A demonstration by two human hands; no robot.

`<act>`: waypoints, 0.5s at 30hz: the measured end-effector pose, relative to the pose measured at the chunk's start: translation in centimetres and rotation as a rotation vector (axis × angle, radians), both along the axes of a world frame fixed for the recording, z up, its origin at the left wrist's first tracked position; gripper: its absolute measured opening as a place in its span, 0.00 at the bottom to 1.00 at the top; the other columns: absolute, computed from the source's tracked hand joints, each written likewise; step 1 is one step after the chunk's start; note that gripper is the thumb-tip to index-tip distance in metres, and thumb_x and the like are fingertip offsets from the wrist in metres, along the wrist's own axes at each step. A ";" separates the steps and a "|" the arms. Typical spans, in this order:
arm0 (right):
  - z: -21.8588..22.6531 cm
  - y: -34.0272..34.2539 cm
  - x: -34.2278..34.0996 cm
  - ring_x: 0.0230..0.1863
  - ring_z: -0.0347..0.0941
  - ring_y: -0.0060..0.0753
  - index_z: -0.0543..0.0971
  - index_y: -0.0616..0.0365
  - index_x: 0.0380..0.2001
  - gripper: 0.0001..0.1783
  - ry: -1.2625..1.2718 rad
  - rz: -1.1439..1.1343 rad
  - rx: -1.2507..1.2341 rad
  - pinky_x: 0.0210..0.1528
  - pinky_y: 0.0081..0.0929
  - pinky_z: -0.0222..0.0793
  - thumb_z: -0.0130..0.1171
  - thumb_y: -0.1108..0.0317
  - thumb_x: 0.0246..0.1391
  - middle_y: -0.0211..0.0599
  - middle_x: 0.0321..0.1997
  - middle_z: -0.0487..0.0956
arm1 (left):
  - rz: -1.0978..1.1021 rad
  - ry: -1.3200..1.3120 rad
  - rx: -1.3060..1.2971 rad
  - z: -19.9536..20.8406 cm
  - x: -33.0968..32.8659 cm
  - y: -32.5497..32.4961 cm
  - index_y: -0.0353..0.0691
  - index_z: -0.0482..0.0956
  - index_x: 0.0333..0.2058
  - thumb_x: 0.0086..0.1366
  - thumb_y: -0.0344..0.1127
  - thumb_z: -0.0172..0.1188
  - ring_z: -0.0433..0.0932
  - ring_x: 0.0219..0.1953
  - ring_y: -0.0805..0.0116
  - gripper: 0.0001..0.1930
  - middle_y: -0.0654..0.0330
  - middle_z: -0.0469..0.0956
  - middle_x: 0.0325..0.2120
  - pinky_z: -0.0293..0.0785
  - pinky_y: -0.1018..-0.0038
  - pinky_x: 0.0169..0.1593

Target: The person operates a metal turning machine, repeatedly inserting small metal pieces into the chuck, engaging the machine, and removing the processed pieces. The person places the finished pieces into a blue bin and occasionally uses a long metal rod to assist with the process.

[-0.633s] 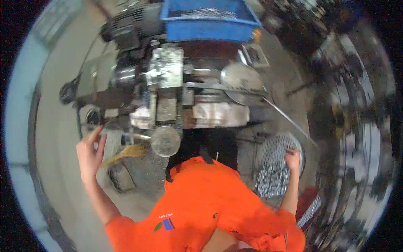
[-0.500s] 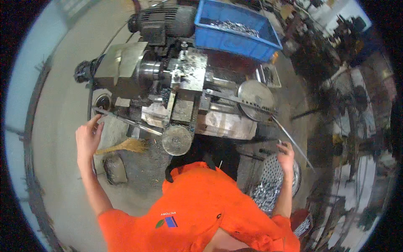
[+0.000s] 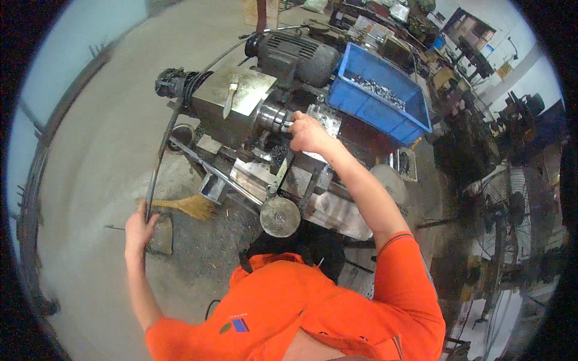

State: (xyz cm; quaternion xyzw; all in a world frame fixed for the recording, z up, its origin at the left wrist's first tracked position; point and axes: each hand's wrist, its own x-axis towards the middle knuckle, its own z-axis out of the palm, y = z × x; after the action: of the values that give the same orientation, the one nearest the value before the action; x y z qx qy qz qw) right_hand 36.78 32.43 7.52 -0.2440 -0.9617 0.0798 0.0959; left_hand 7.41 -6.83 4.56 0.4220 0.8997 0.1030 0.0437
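Note:
My right hand (image 3: 307, 132) reaches over a small lathe, fingers closed at the front of the round steel chuck (image 3: 271, 116). What it pinches there is too small and hidden to name. Down on the left, my left hand (image 3: 139, 231) is closed around a long dark lever (image 3: 158, 168), which rises along the headstock's left end. A shiny bar handle (image 3: 223, 174) slants past the headstock toward a round metal handwheel (image 3: 280, 217) near my waist. On the headstock's flat top plate (image 3: 250, 87) lies a paintbrush (image 3: 230, 99).
Behind the lathe are a ribbed electric motor (image 3: 298, 55) and a blue crate (image 3: 376, 108) containing small metal parts. A straw broom (image 3: 189, 206) and a dustpan (image 3: 160, 236) are on the floor near my left hand. At the right stands a fan (image 3: 512, 204).
My right hand has moved from the lower right up to the chuck. My left hand has dropped from beside the bar handle onto the long lever. The view has shifted.

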 end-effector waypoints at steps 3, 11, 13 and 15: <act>-0.3 0.0 -2.1 0.40 0.69 0.50 0.79 0.59 0.22 0.13 0.001 -0.020 -0.022 0.43 0.36 0.66 0.55 0.68 0.25 0.50 0.38 0.71 | 0.089 -0.010 0.152 -3.5 -0.4 -1.3 0.33 0.65 0.47 0.51 0.42 0.60 0.74 0.30 0.45 0.27 0.42 0.74 0.23 0.68 0.59 0.33; -0.1 0.3 -5.4 0.35 0.70 0.50 0.79 0.57 0.24 0.14 0.063 -0.208 -0.220 0.39 0.34 0.67 0.55 0.68 0.27 0.48 0.29 0.74 | 0.111 0.056 0.068 -4.3 -2.5 0.2 0.32 0.70 0.30 0.51 0.39 0.56 0.73 0.27 0.45 0.15 0.45 0.73 0.20 0.69 0.57 0.31; 1.0 -1.0 -5.9 0.34 0.72 0.53 0.74 0.66 0.27 0.16 0.130 -0.377 -0.212 0.38 0.36 0.68 0.56 0.70 0.28 0.55 0.29 0.75 | 0.124 0.111 0.012 -3.6 -2.0 0.9 0.34 0.70 0.28 0.52 0.38 0.53 0.73 0.26 0.46 0.12 0.45 0.74 0.20 0.69 0.57 0.32; 2.4 -2.4 -6.1 0.42 0.71 0.52 0.71 0.71 0.36 0.25 0.136 -0.308 -0.240 0.44 0.36 0.67 0.55 0.68 0.30 0.59 0.38 0.73 | 0.118 0.161 -0.025 -3.5 -2.7 1.0 0.36 0.70 0.27 0.51 0.37 0.52 0.74 0.26 0.48 0.09 0.46 0.74 0.20 0.69 0.58 0.31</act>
State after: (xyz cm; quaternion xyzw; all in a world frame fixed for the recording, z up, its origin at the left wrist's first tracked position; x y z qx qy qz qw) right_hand 30.64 30.01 9.90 -0.3917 -0.8879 0.1948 0.1419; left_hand 4.66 -5.80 1.09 0.3748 0.9247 0.0601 -0.0297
